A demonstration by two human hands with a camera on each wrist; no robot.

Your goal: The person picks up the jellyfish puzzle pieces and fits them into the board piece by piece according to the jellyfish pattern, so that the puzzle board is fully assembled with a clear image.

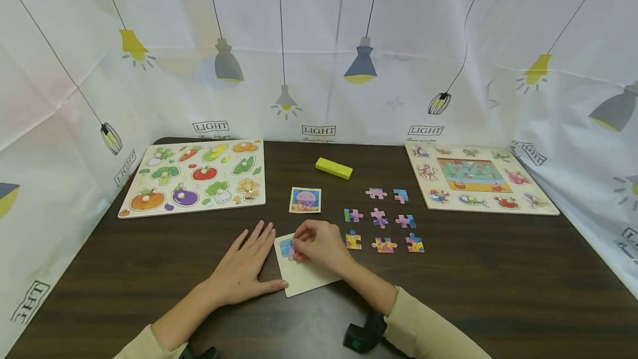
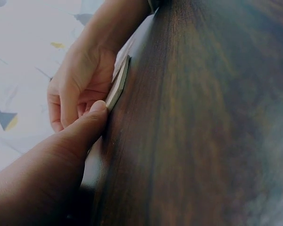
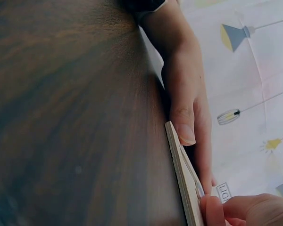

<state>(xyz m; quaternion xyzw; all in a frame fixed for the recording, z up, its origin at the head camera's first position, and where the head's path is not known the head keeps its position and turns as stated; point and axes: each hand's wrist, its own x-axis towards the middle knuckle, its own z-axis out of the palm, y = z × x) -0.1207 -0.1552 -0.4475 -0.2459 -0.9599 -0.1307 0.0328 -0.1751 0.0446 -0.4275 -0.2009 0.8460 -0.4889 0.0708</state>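
The right hand (image 1: pixel 321 245) seems to pinch a partly hidden puzzle piece (image 1: pixel 286 247) at the upper-left corner of the pale board (image 1: pixel 305 281); the left hand (image 1: pixel 241 271) lies straight-fingered, thumb spread to the board's edge. Probably light, thin and stiff, the piece suits an edge grip.

Puzzle piece (image 1: pixel 286 248) in the right grip (image 1: pixel 321 245)

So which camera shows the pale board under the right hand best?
The head view: it looks down on the pale board, though the right hand covers part. The left wrist view shows mainly its edge; the right wrist view, its edge and a sliver of top.
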